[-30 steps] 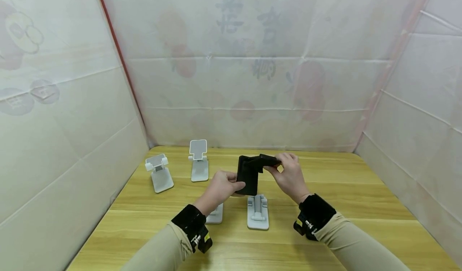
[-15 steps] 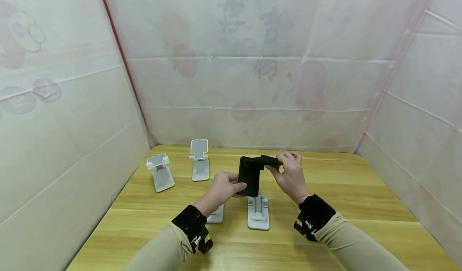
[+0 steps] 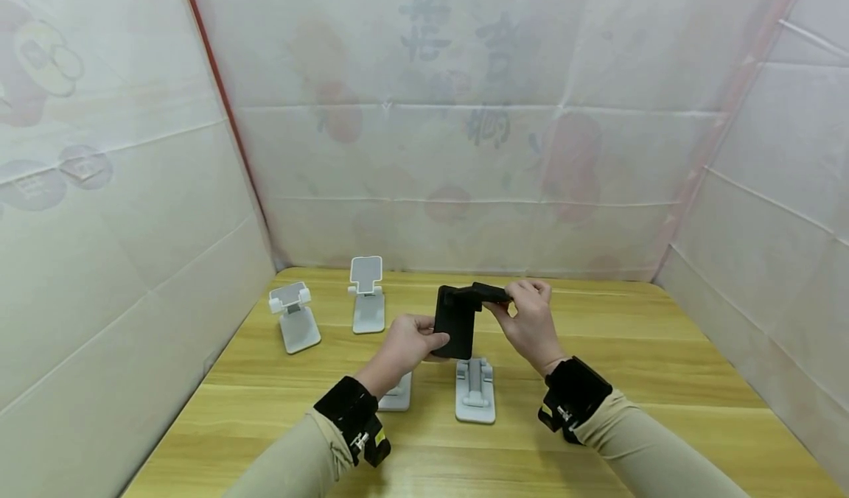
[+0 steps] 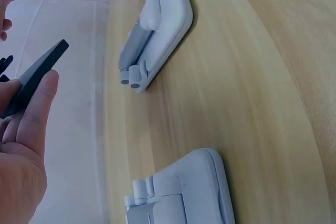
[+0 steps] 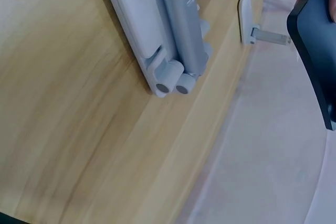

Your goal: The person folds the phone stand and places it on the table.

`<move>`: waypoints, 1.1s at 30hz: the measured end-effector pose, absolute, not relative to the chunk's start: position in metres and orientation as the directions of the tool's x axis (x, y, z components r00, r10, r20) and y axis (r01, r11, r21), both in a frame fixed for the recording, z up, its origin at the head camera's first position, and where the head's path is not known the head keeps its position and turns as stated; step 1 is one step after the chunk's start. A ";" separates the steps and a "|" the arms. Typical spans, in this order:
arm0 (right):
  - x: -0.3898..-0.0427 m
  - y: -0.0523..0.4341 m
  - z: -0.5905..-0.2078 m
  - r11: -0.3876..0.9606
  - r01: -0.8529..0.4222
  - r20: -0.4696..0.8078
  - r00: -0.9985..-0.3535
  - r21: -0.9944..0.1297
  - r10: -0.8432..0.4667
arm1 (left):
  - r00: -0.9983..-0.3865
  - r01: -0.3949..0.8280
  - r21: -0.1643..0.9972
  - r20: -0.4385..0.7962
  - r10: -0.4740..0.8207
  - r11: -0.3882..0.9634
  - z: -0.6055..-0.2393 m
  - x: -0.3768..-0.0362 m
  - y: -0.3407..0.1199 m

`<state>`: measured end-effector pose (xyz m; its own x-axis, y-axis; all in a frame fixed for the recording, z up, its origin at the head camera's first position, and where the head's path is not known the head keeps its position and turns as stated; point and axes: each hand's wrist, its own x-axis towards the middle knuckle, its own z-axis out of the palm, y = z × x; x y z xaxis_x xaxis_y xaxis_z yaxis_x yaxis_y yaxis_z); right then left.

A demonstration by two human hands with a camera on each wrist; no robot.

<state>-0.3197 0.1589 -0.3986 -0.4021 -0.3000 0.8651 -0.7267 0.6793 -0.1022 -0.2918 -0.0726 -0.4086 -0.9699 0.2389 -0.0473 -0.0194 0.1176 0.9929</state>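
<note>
Both hands hold a black phone stand (image 3: 455,328) up above the wooden table. My left hand (image 3: 407,343) grips the edge of its flat base, thumb on the near face; in the left wrist view the base (image 4: 39,74) appears edge-on between thumb and fingers. My right hand (image 3: 529,321) pinches the far end of its tilted upper plate (image 3: 491,293). A folded white phone stand (image 3: 474,391) lies on the table just below the black one. Another folded white stand (image 3: 396,395) is partly hidden behind my left hand and wrist.
Two unfolded white phone stands with grey pads stand at the back left, one at the corner (image 3: 295,317) and one beside it (image 3: 367,295). The wooden table (image 3: 630,351) meets pale fabric walls (image 3: 424,159) at the back and sides.
Both hands keep their hold on the black phone stand, which shifts only very slightly. The white stands stay where they were.
</note>
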 end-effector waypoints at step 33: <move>-0.315 0.166 -0.378 0.550 -0.835 0.861 -0.261 0.027 -0.438 | -0.985 -0.050 0.992 -0.068 0.158 0.112 -0.410 -0.300 -0.091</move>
<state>-0.3147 0.1657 -0.3777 -0.2608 -0.4375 0.8606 -0.8349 0.5498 0.0266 -0.2997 -0.0913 -0.4099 -0.9852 0.1577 -0.0677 -0.0502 0.1123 0.9924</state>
